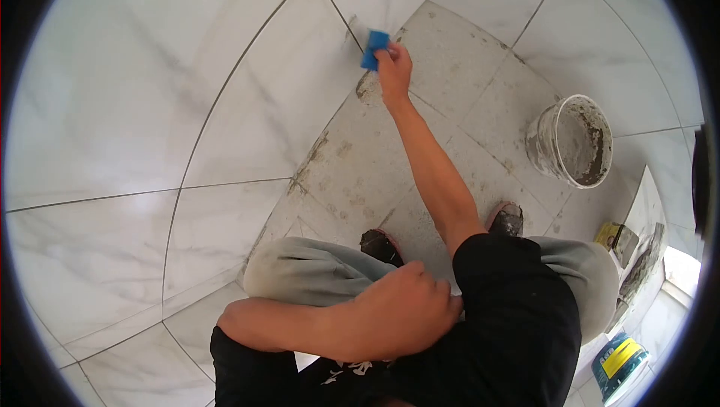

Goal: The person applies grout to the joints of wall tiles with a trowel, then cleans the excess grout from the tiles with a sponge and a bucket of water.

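My right hand (396, 70) reaches forward to the foot of the left wall, closed on a small, flat, blue grout spreader (374, 51). The spreader lies against the marble-patterned wall tile (247, 100), near a vertical joint just above the floor. A greyish smear shows on the tile beside it. My left hand (409, 308) is curled into a fist close to my body, over my bent knee. Its palm side is hidden, so I cannot see what it holds, if anything.
A white bucket (534, 145) smeared with grey paste stands on the tiled floor (450, 92) at right. Behind it are a tile offcut (637, 204), a yellow-black box (616, 240) and a teal tub with a yellow label (621, 366). My shoes (508, 219) are on the floor.
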A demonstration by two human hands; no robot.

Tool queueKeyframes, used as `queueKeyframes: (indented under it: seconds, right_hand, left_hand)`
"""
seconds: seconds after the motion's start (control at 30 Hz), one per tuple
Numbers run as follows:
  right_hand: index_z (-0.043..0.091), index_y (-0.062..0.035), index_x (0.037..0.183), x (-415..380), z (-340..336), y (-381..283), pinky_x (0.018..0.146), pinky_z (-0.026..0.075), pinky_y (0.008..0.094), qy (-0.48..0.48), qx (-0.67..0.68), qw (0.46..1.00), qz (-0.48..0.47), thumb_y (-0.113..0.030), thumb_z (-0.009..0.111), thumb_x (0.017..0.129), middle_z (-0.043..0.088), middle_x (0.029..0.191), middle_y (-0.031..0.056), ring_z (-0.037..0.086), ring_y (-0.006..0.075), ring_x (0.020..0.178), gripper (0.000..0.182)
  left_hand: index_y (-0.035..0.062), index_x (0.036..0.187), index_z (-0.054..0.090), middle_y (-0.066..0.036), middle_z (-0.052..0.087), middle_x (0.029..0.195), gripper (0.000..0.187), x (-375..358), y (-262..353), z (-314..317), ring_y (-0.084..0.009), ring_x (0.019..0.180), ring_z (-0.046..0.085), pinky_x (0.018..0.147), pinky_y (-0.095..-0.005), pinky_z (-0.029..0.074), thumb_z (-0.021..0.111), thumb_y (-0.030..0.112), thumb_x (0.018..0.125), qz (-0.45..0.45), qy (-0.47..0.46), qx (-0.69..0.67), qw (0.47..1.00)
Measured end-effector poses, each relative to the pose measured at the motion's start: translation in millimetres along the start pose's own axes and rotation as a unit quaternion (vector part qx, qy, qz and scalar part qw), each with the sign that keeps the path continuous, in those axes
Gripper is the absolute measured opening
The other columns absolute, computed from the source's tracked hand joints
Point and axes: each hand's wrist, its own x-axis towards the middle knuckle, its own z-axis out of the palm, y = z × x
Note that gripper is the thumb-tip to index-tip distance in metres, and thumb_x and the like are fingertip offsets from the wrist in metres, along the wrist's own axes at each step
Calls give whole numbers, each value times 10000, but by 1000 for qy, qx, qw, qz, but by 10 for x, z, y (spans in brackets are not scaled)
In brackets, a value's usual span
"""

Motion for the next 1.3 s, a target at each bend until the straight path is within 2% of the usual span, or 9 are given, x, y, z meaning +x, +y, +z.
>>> queueKeyframes:
  seconds: [0.17,0.27,0.4,0.67,0.8,0.97,1.07,1.13,1.3]
  right_hand:
    - [535,1,1090,212,255,1128,654,536,311,11,-144,989,27,-65,611,848,624,930,85,622,178,800,262]
    - [520,-17,1077,96,692,-376,655,550,345,39,71,981,174,-64,604,847,602,954,94,609,198,779,249]
    - [495,-28,1126,29,380,-644,582,550,381,40,194,976,94,-66,608,832,594,1008,107,608,209,784,317]
    - [499,2,1065,-207,249,1198,523,539,342,57,-23,972,229,-27,576,826,605,1002,126,622,198,760,253]
    - [580,31,986,47,922,-424,496,544,389,81,165,949,255,-42,593,854,610,979,139,634,256,777,151]
    - [595,42,1091,363,825,-1727,746,562,405,-95,289,951,58,-74,650,875,616,1044,131,626,257,935,251]
    - [620,12,1193,346,732,-1885,821,501,377,-96,82,972,-198,-31,655,795,640,992,181,605,338,940,402]
    - [610,-20,1160,325,746,-1662,848,509,413,-62,-181,863,-467,-131,698,810,582,1073,170,591,317,995,377]
    - [664,-67,1107,270,105,-283,870,494,393,-216,-459,801,-317,-47,662,742,556,1039,183,567,347,961,366]
  left_hand:
    - [13,916,651,-93,607,749,176,-8,-18,-17,-222,672,619,642,-337,452,586,154,834,-30,-4,-17,999]
    - [13,906,649,-92,606,743,172,-64,-5,30,-219,661,616,632,-335,444,588,156,833,-16,22,-23,999]
    - [17,892,653,-90,607,733,170,-85,-86,-16,-213,656,614,621,-330,433,591,165,837,-41,8,-9,999]
    - [28,842,641,-82,601,712,155,-101,18,92,-213,638,606,612,-333,434,587,174,839,-24,62,-10,998]
    - [27,835,642,-87,604,716,157,-141,18,36,-217,638,610,612,-334,439,586,174,839,-28,39,-15,999]
    - [27,812,638,-89,606,705,150,-153,12,95,-221,634,610,605,-335,441,592,168,834,-15,37,-18,999]
    - [25,812,641,-86,604,697,150,-143,-30,65,-219,633,611,607,-332,442,591,165,837,-18,49,-22,998]
    - [24,812,641,-87,601,695,150,-135,-27,47,-221,633,612,608,-334,443,592,164,838,-20,45,-24,999]
    - [21,819,639,-88,591,687,148,-139,-35,55,-226,632,612,608,-338,442,592,161,840,-12,41,-20,999]
